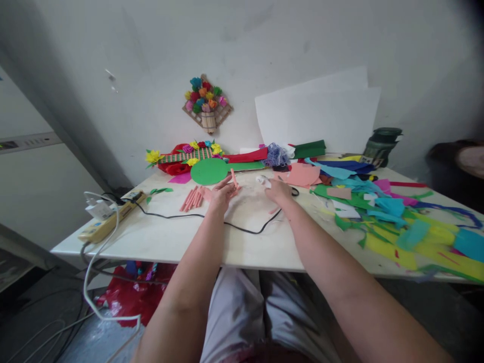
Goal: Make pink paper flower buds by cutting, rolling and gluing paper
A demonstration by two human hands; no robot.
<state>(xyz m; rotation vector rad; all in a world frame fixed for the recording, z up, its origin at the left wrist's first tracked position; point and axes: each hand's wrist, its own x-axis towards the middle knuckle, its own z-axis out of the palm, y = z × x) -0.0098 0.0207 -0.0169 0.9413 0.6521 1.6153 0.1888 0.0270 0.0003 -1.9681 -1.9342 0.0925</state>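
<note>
White table (159, 242) sits against a bare wall, paper scraps (397, 222) piled at 3 o'clock. Black cord (242, 229) loops under both wrists, so it could snag. Left hand (222, 194) loosely pinches a pink paper roll (234, 180); right hand (279, 190) looks curled, grip unclear.

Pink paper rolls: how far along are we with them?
Done: a batch of finished pink rolls lies on the table left of the hands. In hand: the left hand holds another pink roll; the right hand rests beside it. Left: pink paper and a heap of coloured scraps look unused.
</note>
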